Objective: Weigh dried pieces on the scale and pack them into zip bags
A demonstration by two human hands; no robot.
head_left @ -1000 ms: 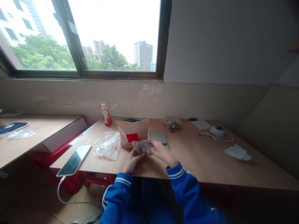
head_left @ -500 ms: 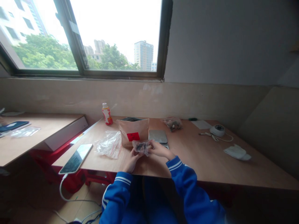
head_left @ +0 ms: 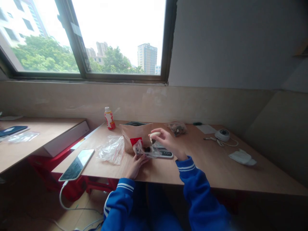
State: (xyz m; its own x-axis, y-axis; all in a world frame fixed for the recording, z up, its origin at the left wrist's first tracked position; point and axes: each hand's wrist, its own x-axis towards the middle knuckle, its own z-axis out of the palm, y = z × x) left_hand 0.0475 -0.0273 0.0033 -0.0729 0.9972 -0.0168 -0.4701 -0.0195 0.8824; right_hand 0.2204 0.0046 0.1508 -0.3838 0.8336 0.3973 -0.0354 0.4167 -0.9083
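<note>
My left hand [head_left: 137, 164] grips the near side of a clear plastic bag [head_left: 154, 153] with dark contents, low in front of a kraft stand-up pouch [head_left: 128, 136]. The pouch has a red label [head_left: 136, 141] and its top gapes. Above the plastic bag, my right hand [head_left: 166, 141] pinches a small cream-coloured piece [head_left: 155, 134] with a dark part under it; its kind I cannot make out. Beneath my right hand lies a flat silver scale [head_left: 166, 154], partly covered by the hand and the bag.
Left of the pouch lie a crumpled clear bag [head_left: 110, 150] and a phone [head_left: 77, 165] on a cable. Behind stands a red-and-white bottle [head_left: 109, 118]. Further right are another filled bag [head_left: 177, 129], a paper sheet [head_left: 206, 129], a white dome camera [head_left: 222, 135] and a white crumpled item [head_left: 242, 157].
My right hand has risen from the plastic bag, now with the cream-coloured piece in its fingers. The bag has spread out to the right, while my left hand stays on it.
</note>
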